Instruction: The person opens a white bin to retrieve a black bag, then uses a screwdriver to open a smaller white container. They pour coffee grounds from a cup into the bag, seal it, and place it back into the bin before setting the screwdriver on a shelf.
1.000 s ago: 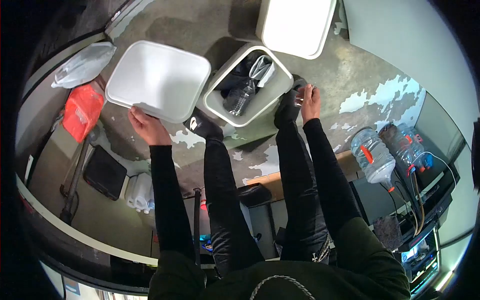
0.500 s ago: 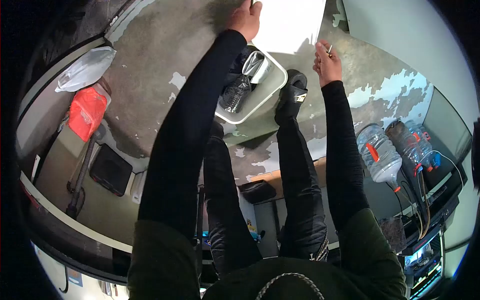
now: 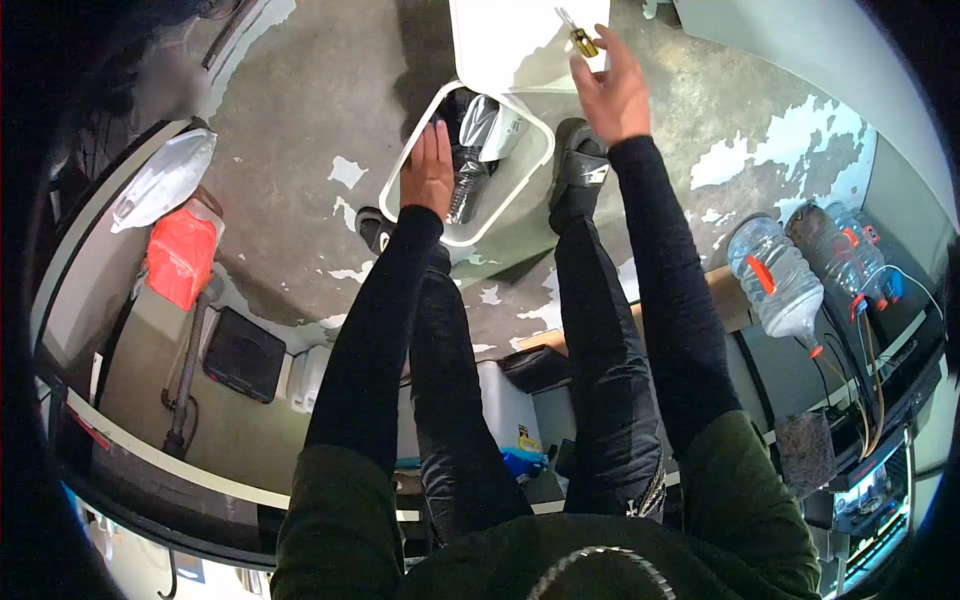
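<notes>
A white plastic bin [image 3: 540, 165] stands on the floor between my feet. Inside it are a black ribbed item [image 3: 467, 185] and a silver-white packet [image 3: 490, 128]. My left hand [image 3: 430, 172] reaches in at the bin's left side, fingers stretched out, tips against dark contents. A white lid or panel [image 3: 490, 50] adjoins the far rim. Over its right part is a screwdriver [image 3: 583, 42] with a yellow-and-black handle, its shaft pointing up-left. My right hand [image 3: 617, 95] is beside the handle, thumb and fingers apart around its end.
Large clear water bottles [image 3: 775, 275] lie at right near cables and a lit computer case [image 3: 870, 510]. At left are a white bag [image 3: 165, 180], a red bag [image 3: 182, 255] and a black case [image 3: 243, 353]. My shod feet [image 3: 580, 165] flank the bin.
My left hand has left the white panel's edge and come down into the bin. My right hand has moved left over the panel and its fingers have spread from the screwdriver.
</notes>
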`<state>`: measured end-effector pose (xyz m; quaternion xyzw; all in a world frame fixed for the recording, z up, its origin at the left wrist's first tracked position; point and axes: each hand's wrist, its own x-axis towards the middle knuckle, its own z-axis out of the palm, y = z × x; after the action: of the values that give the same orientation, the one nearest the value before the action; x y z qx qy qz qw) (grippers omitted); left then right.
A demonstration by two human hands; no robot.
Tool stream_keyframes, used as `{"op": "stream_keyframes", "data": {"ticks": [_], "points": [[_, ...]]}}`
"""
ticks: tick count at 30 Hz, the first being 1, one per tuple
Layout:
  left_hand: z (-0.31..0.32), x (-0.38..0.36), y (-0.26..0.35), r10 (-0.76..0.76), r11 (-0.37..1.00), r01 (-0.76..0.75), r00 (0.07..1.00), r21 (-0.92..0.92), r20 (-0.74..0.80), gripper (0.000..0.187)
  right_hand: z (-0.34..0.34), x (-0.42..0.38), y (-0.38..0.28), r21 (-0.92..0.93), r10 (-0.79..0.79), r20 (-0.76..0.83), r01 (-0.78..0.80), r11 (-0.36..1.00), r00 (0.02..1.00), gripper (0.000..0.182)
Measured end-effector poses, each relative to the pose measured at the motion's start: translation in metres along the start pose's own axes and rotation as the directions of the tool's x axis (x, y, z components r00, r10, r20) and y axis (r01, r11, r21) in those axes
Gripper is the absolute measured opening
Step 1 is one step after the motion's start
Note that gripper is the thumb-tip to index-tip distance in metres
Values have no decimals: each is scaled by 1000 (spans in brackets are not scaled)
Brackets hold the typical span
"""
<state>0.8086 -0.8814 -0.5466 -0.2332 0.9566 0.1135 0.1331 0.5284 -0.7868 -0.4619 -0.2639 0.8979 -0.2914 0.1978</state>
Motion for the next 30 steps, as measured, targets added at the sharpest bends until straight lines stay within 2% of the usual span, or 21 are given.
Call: {"op": "stream_keyframes", "data": {"ticks": [1, 2, 4, 5, 7, 9, 10, 14, 15, 17, 18, 19, 20, 21, 22, 23, 24, 26, 28, 29, 30], "points": [[-6, 7, 1, 12, 999, -18, 988, 36, 152, 64, -6, -10, -7, -6, -4, 3, 4, 1000, 1000, 55], [-3, 10, 5, 12, 999, -16, 989, 28, 150, 64, -13, -23, -12, 87, 27, 20, -29, 996, 999, 53], [3, 17, 10, -87, 976, 16, 943, 218, 322, 43, -26, -53, -24, 256, 120, 103, -143, 956, 987, 49], [23, 10, 10, -125, 958, 78, 980, 275, 157, 32, -33, -68, -31, 297, 146, 183, -196, 935, 972, 48], [24, -3, 7, -79, 975, 46, 986, 218, 146, 28, -38, -102, -33, 319, 76, 196, -137, 938, 978, 46], [-10, -25, 6, 2, 989, -20, 992, 144, 125, 23, -54, -130, -50, 301, 220, 357, -335, 893, 908, 45], [-30, -38, 3, 44, 992, -56, 993, 113, 109, 20, -55, -143, -52, 340, 197, 369, -329, 881, 908, 43], [-132, -91, -23, 216, 976, -217, 954, -18, 209, 44, -72, -179, -77, 373, 162, 495, -377, 847, 854, 36], [-153, -104, -31, 238, 967, -221, 962, -130, 132, 48, -72, -185, -81, 390, 152, 486, -370, 843, 860, 36], [-210, -119, -37, 131, 904, -70, 984, -423, 117, 47, -69, -200, -88, 304, 205, 623, -474, 826, 755, 38], [-250, -124, -35, 56, 819, 38, 988, -572, 146, 49, -61, -211, -87, 319, 196, 612, -465, 826, 767, 38], [-286, -127, -35, -74, 674, 316, 928, -667, 365, 49, -51, -220, -84, 251, 280, 629, -530, 810, 725, 49], [-303, -136, -36, -154, 438, 438, 897, -785, 414, 53, -55, -216, -98, 184, 359, 638, -588, 788, 681, 62], [-323, -147, -42, -153, 392, 453, 890, -800, 429, 55, -65, -213, -111, 196, 361, 717, -669, 717, 596, 78], [-353, -155, -44, -153, 346, 465, 885, -815, 441, 58, -79, -209, -134, 220, 344, 703, -650, 727, 623, 78], [-378, -165, -44, -146, 395, 410, 912, -822, 384, 60, -94, -204, -157, 321, 265, 854, -854, 409, 447, 76], [-375, -183, -48, -165, 368, 360, 933, -857, 321, 60, -111, -200, -182, 289, 85, 953, -956, 44, 292, 75], [-413, -199, -38, -213, 163, 368, 919, -915, 332, 63, -145, -193, -239, 525, 5, 843, -823, 219, 539, 55], [-446, -215, -33, -213, 243, 269, 952, -932, 219, 63, -168, -186, -272, 584, -3, 742, -644, 494, 670, 45], [-461, -219, -35, -210, 311, 205, 967, -928, 143, 64, -185, -184, -299, 667, -60, 626, -494, 558, 778, 41], [-477, -221, -38, -202, 320, 155, 975, -935, 93, 64, -206, -183, -324, 694, -88, 580, -435, 574, 810, 40]]}}
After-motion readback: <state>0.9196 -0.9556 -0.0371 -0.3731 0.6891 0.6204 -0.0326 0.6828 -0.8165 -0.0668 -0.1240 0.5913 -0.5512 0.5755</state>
